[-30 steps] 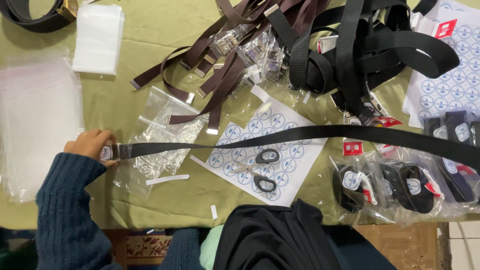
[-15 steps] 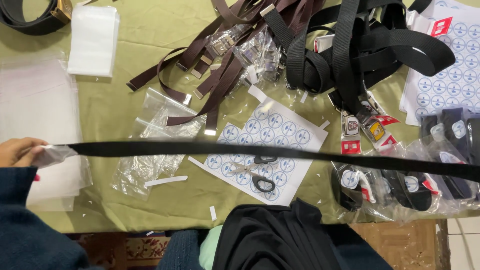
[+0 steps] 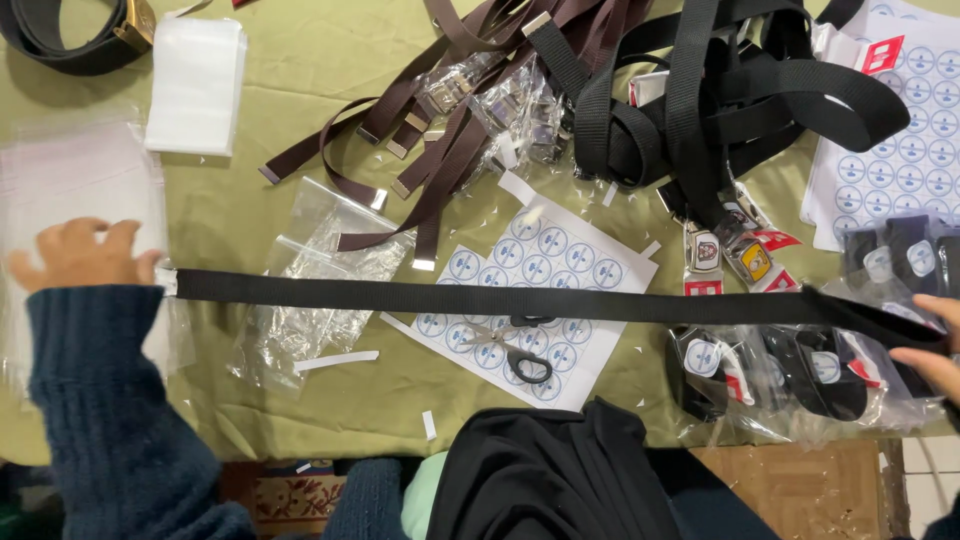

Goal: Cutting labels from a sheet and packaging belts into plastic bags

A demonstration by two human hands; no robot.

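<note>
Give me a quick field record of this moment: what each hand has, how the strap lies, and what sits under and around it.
left hand: pinches one end of the long black webbing strap
right hand: grips the other end at the frame edge
strap state: pulled straight and taut across the olive-green tablecloth
under strap: white sheet of round blue stickers, black-handled scissors, clear plastic bags
behind: pile of brown straps, pile of black straps
near right hand: bagged rolled black belts
</note>
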